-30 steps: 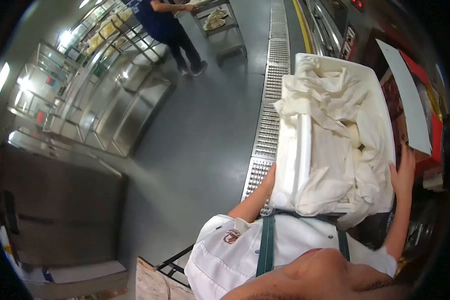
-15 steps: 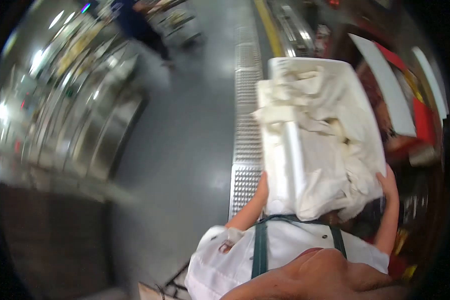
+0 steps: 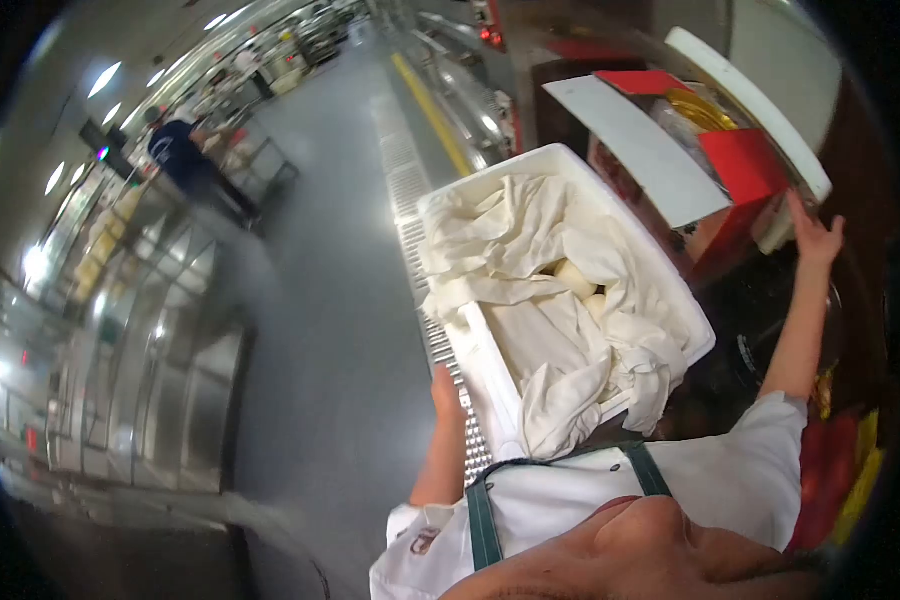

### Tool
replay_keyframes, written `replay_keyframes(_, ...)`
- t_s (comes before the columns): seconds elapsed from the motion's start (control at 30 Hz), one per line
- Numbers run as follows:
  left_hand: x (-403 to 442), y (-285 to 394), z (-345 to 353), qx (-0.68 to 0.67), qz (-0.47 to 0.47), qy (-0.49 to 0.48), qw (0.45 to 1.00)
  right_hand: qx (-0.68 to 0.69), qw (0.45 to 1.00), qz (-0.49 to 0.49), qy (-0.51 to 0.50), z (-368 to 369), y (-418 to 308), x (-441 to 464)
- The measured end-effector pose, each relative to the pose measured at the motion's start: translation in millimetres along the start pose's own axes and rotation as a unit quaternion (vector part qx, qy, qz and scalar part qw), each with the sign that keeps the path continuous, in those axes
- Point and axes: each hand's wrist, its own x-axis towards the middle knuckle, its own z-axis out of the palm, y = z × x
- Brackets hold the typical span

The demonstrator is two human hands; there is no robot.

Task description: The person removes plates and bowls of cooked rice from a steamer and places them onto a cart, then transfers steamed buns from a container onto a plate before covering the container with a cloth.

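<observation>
A white plastic tub (image 3: pixel 692 318) lies in front of my body, lined with rumpled cream cloth (image 3: pixel 510 225). Pale rounded pieces (image 3: pixel 575 280) show between the folds. My left hand (image 3: pixel 449 400) is at the tub's left side and seems to grip it; most of its fingers are hidden. Away from the tub, my right hand (image 3: pixel 816 238) is open with fingers spread, by the near end of an open carton (image 3: pixel 745 165) with red and white flaps. I cannot tell whether it touches the flap. Something yellow and clear wrapping (image 3: pixel 698 108) show inside the carton.
A perforated metal floor strip (image 3: pixel 410 235) and a yellow line (image 3: pixel 430 115) run along the grey floor (image 3: pixel 320 300). Steel counters (image 3: pixel 195 400) stand at left. Another person in a dark shirt (image 3: pixel 185 160) is beside a metal cart (image 3: pixel 268 165). A dark surface lies at right.
My right hand has left the tub's right side and moved outward to the carton. The tub and carton now appear further left and turned. The other person comes more fully into view.
</observation>
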Motion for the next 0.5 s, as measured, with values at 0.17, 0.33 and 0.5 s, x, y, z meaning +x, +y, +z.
replay_keyframes(0.17,26.7,104.4,76.3,-0.127,-0.011,-0.143,0.981,-0.125,0.984,-0.107,-0.062,-29.5,-45.8,147.1)
replay_keyframes(0.33,32.9,154.4,157.4,-0.045,0.177,-0.068,0.981,-0.417,0.885,-0.194,-0.075,-77.7,-85.8,234.7)
replay_keyframes(0.5,-4.5,176.2,241.3,0.128,0.371,-0.04,0.919,-0.329,0.927,-0.154,-0.094,-80.5,-86.5,143.5)
